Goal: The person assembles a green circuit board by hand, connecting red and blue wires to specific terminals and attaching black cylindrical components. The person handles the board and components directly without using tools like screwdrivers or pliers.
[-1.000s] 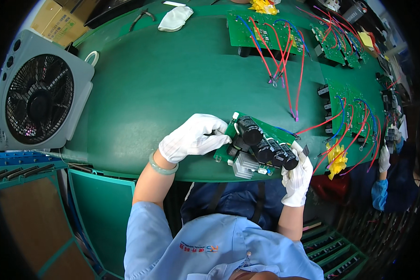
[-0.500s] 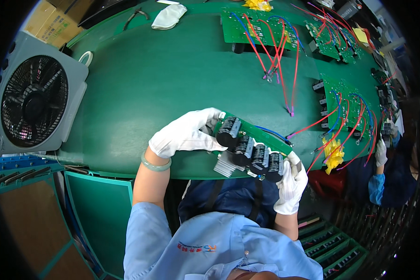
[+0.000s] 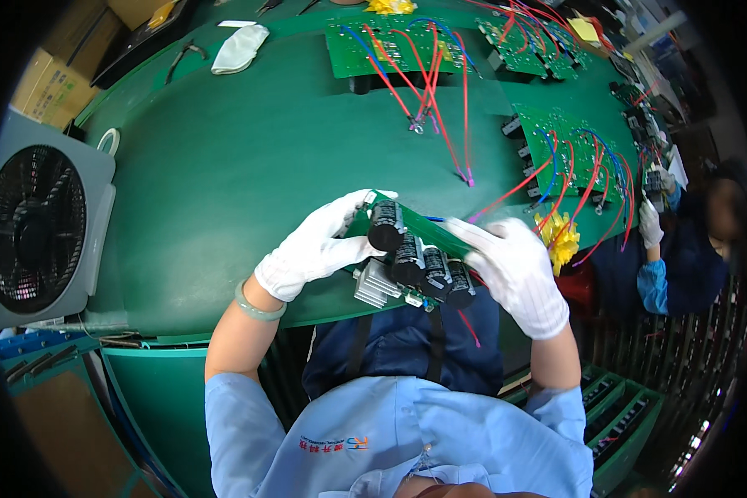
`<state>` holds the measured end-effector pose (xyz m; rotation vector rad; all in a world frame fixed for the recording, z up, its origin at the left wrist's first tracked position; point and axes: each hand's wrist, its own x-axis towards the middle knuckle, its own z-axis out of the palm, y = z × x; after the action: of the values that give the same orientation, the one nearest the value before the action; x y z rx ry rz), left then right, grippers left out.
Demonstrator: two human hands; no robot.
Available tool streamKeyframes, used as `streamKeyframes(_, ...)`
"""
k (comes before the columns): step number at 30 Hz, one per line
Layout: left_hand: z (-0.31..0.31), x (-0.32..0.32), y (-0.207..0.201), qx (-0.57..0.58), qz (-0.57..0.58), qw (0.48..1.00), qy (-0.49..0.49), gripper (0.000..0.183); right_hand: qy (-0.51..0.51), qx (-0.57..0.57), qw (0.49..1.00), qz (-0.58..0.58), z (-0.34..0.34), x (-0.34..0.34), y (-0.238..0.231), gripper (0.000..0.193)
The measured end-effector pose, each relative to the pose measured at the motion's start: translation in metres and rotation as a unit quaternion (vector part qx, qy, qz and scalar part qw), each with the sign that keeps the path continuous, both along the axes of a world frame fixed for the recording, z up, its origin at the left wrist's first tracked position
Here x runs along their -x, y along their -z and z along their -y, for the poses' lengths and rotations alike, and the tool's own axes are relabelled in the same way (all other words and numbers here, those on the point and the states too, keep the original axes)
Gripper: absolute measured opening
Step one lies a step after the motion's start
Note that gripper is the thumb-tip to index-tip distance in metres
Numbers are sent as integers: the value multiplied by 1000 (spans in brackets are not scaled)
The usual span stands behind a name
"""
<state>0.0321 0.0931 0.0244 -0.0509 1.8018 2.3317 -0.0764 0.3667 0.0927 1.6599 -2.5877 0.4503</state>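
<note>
I hold a green circuit board (image 3: 436, 235) tilted above the table's near edge. Several black cylindrical capacitors (image 3: 436, 274) and a finned silver heat sink (image 3: 375, 284) stick out from its side toward me. My left hand (image 3: 315, 249), in a white glove, is closed around the board's left end, thumb below the first capacitor. At the right end, my gloved right hand (image 3: 506, 261) lies with fingers stretched along the upper edge, close to a short visible piece of blue wire (image 3: 433, 219); its thumb is partly hidden. A red wire (image 3: 470, 329) hangs below the board.
Wired green boards lie at the far middle (image 3: 390, 54), far right (image 3: 533, 46) and right (image 3: 566, 153). Yellow tape strips (image 3: 559, 239) hang at the right edge. A grey box fan (image 3: 37, 224) stands left; a white mask (image 3: 241, 48) and pliers (image 3: 185, 60) lie far left. A co-worker's gloved hand (image 3: 650, 224) is at right.
My right hand has left the board's lower right corner and moved up to its upper edge. The board has tilted further, and a red wire now shows beneath it. The whole view has shifted.
</note>
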Motion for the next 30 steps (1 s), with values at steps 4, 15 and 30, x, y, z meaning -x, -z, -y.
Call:
streamKeyframes(4,-1,5,-2,20,13,1000,0,65,-58,78,995,-39,25,18,18,39)
streamKeyframes(15,-1,9,-10,80,-8,997,8,62,-85,72,990,-90,41,23,24,34)
streamKeyframes(30,4,9,-4,75,12,997,27,68,-153,117,981,-8,43,42,35,34)
